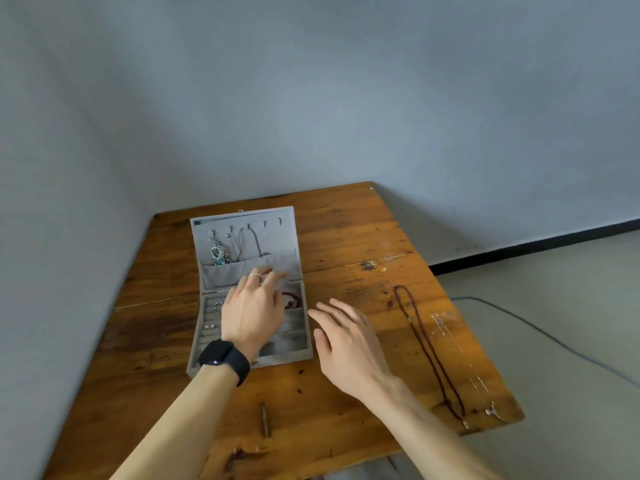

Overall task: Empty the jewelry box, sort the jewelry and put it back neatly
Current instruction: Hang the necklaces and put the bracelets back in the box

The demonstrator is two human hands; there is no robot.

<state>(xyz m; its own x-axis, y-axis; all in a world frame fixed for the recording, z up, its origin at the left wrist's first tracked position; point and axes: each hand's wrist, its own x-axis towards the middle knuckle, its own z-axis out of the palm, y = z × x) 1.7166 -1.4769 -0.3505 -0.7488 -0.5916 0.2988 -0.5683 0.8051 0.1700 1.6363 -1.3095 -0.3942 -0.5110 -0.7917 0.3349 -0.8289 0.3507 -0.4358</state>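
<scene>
Jewelry box (292, 341): grey, velvet-lined, standing open on the left half of the wooden table (346, 237), close to the wall.
Lid (277, 237): tilted back, with a row of small hooks (247, 225) along its top and a pocket (221, 277) across its bottom.
Hanging in the lid: a silver and blue piece (219, 254) at the left and a thin grey loop (250, 242) beside it, both dropping toward the pocket.
Tray: small silver pieces (209, 326) sit in the ring rolls on the left; red beads (292, 301) lie in the rear right compartment.
Left hand (252, 306): over the tray, palm down, fingers straight and slightly spread, their blurred tips at the lower edge of the pocket, gripping nothing that shows. It wears a ring (255, 276) and, on the wrist, a black watch (224, 358).
Right hand (346, 341): over the table just beside the box's right wall, palm down, fingers straight and fanned wide, holding nothing.
Dark red bead necklace (426, 348): stretched out long on the right side of the table, well apart from the box.
Small silver piece (490, 410): near the table's front right corner, too small to identify.
Floor: a thin cable (519, 317) runs across it at the right.
</scene>
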